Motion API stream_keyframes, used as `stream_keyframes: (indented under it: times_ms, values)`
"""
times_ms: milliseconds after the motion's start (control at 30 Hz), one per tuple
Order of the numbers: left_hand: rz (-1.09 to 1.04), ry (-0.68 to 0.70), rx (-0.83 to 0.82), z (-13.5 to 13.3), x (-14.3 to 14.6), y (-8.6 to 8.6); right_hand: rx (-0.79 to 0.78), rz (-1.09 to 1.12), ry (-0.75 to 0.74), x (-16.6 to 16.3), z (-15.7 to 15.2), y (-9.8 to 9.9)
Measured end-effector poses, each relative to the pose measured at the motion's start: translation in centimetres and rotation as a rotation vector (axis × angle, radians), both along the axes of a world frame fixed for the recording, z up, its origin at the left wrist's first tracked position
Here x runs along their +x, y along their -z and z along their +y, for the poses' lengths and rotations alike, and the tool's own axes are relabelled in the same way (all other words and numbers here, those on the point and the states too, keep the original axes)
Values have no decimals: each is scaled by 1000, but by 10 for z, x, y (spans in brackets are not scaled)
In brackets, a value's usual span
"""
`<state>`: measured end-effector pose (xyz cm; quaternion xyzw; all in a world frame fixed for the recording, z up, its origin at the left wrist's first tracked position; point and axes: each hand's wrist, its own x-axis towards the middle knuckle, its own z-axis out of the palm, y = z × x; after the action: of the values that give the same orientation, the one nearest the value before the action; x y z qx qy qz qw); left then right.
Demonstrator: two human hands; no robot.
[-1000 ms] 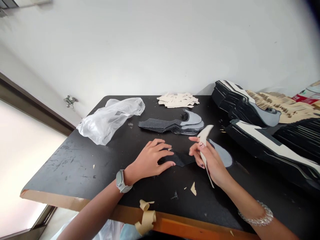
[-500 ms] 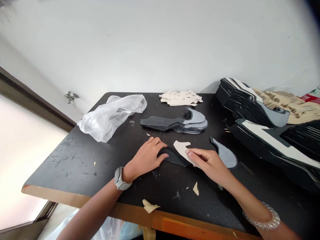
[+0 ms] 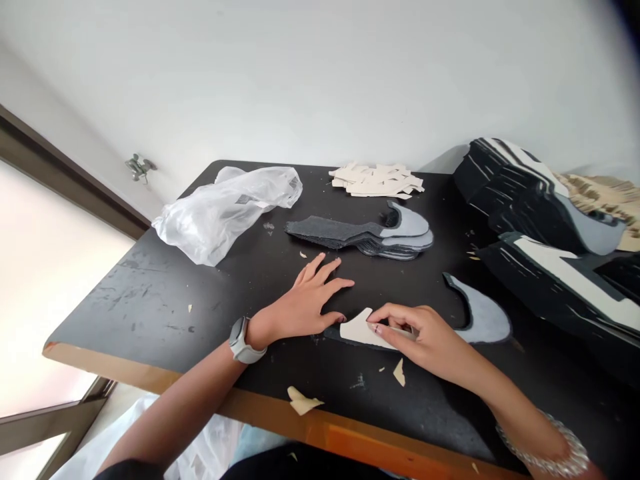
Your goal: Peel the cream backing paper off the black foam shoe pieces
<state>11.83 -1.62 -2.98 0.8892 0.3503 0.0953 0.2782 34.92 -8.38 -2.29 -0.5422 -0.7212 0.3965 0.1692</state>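
Right hand pinching a white piece; left hand with fingers spread apart.
Across the black table, a plastic bag lies to the left, a stack of grey-and-black pieces beyond the hands. Nearer, a dark strip bears the white piece, right thumb and fingertips together on its upper edge, left thumb at its left end. A tan scrap lies near the right hand.

A crumpled translucent bag lies on the table; the wall bears a metal fitting.
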Motion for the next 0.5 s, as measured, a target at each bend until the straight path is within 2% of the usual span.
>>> stream_keyframes:
  times_ms: [267,500]
  values:
    - [6,61,-106,7,0,-2,123,-93,12,-11,-6,10]
    - [-35,72,-124,9,-1,-1,118,-131,-10,-12,-4,13]
